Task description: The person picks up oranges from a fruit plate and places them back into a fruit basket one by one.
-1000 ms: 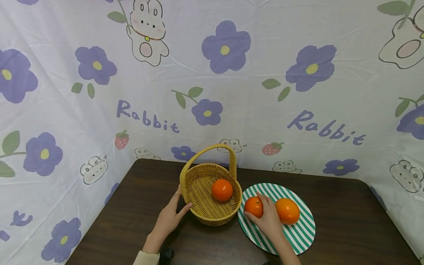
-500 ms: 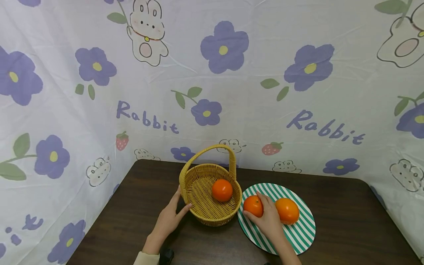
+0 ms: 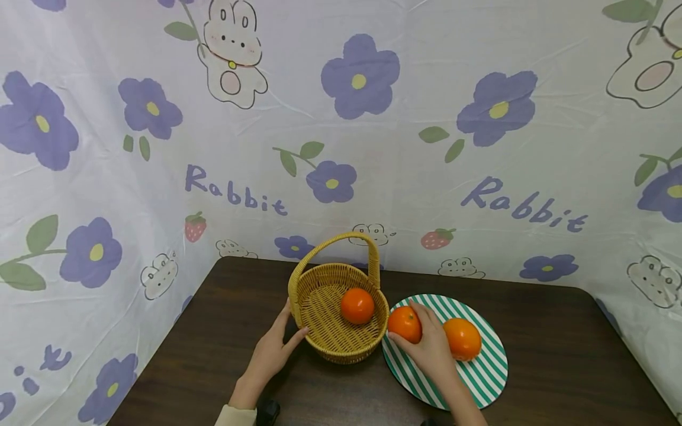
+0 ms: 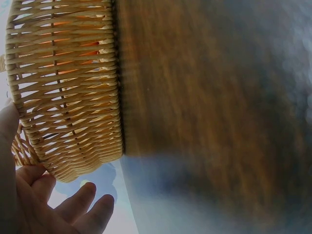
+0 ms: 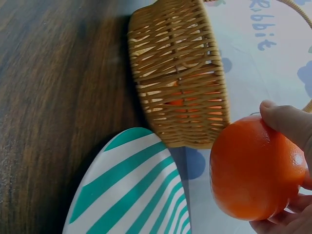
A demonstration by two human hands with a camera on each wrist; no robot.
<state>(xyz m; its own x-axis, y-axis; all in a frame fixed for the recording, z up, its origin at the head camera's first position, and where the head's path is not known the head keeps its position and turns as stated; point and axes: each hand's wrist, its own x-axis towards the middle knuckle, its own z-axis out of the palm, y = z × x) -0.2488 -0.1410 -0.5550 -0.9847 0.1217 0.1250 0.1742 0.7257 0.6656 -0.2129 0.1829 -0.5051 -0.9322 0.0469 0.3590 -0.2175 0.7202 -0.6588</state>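
A yellow wicker basket with an arched handle stands on the table and holds one red-orange round fruit. My left hand steadies its left side, thumb at the rim and fingers against the outer wall by the handle's foot. In my right hand I grip a glossy tangerine between thumb and fingers. The right wrist view shows it raised off the green-and-white striped plate, near the basket's rim. A larger orange fruit stays on the plate, just right of my right hand.
The dark wooden table carries basket and plate side by side, their edges close together. Behind the table hangs a white cloth printed with flowers and rabbits. A black object shows beside my left wrist.
My right hand has lifted the tangerine off the plate and shifted slightly left and up toward the basket. My left hand and the basket have not moved.
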